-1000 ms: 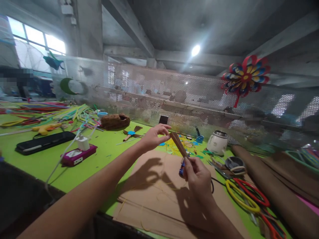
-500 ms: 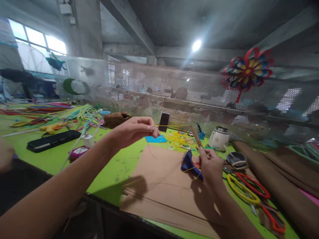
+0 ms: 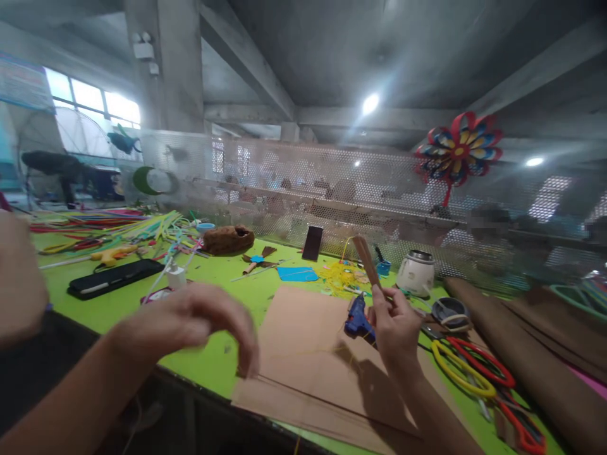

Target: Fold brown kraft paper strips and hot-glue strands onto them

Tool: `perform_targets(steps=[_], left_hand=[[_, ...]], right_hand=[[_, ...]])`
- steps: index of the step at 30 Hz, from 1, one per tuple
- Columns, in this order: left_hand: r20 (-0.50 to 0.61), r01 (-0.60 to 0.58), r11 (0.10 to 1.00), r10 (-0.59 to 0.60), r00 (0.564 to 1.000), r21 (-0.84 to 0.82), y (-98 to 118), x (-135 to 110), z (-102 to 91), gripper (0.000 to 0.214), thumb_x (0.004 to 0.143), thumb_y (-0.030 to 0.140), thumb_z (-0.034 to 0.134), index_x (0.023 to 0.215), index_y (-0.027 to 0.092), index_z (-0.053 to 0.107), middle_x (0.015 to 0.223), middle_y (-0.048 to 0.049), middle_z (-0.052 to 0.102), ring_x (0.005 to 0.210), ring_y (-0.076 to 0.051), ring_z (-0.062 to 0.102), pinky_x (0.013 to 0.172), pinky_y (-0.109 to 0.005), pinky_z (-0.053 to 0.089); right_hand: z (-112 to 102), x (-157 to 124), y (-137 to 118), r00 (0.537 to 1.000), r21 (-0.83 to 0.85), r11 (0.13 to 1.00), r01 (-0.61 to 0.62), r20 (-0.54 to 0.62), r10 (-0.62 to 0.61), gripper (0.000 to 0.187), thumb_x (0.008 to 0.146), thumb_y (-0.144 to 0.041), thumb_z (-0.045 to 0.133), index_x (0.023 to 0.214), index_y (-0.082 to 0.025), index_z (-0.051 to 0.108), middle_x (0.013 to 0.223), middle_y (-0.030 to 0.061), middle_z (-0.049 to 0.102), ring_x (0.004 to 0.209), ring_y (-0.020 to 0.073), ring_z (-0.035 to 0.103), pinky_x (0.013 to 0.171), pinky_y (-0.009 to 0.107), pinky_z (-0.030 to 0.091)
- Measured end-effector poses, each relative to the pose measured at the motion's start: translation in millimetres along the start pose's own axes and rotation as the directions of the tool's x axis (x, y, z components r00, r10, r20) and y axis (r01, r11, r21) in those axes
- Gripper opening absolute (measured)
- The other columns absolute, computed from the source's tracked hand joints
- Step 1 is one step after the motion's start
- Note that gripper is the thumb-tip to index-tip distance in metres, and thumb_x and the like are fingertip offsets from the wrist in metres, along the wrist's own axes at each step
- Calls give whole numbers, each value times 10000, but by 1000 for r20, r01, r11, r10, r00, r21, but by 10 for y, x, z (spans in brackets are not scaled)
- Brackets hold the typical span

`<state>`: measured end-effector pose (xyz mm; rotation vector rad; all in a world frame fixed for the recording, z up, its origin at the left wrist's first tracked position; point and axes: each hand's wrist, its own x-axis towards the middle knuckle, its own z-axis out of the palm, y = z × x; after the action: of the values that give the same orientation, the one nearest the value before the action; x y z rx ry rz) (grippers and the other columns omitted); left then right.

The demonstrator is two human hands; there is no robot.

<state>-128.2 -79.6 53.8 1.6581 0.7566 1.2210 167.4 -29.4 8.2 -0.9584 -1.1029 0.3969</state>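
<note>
My right hand (image 3: 396, 322) is closed round the lower end of a flat, fanned brown paper piece (image 3: 366, 259), which stands tilted upward. A thin yellow thread (image 3: 346, 248) loops from its top. My left hand (image 3: 199, 322) is blurred by motion above the near left edge of the brown cardboard sheets (image 3: 294, 328). Its fingers curve downward, and whether they pinch the thread cannot be made out. Faint yellow strands cross the cardboard between the hands. Just left of my right hand, a blue glue gun (image 3: 358, 316) lies on the cardboard.
Scissors with yellow and red handles (image 3: 462, 370), a roll of tape (image 3: 450, 311) and a white pot (image 3: 416, 273) are on the right. Behind are yellow thread scraps (image 3: 339, 278), a phone (image 3: 312, 243) and blue sheets (image 3: 298, 273). A black case (image 3: 116, 278) lies left; another person's arm (image 3: 21, 278) shows there.
My left hand has dropped down and left from beside the raised thread to the cardboard's near left edge. My right hand still holds the brown paper piece, nearly in place. The view has tilted slightly up.
</note>
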Motion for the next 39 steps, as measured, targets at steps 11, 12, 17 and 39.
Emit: perform_targets(steps=[11,12,17,39], left_hand=[[211,155,848,-52,976,-506,-377,1345,922,395,795,493,547,911,122,617,921,-114,640,894,-186,590,857,-359,440],[228,152,853,-39,973,-500,-382,1331,987,403,796,496,545,925,121,616,935,-116,636,900,-190,588,852,-356,441],[151,95,890,-30,988,-445,-326,1251,1129,338,776,437,601,918,130,606,936,-96,636,876,-181,594,843,-345,436],[-86,146,870,-210,974,-471,-676,812,1457,280,662,367,708,816,140,651,832,-69,665,831,-195,605,785,-294,447]], right_hand=[[144,-238,174,984,-147,985,90,168,-65,291,865,-409,456,994,-156,514,468,-67,484,401,112,479,419,211,387],[142,-237,189,983,-165,982,97,172,-68,278,869,-403,452,991,-160,511,476,-65,490,406,114,487,428,214,391],[149,-254,198,975,-255,952,168,185,-122,214,876,-372,442,920,-176,517,498,-49,502,417,125,494,434,222,378],[215,-375,216,901,-399,823,404,331,-282,110,888,-262,412,831,-196,480,656,24,603,541,173,570,503,260,385]])
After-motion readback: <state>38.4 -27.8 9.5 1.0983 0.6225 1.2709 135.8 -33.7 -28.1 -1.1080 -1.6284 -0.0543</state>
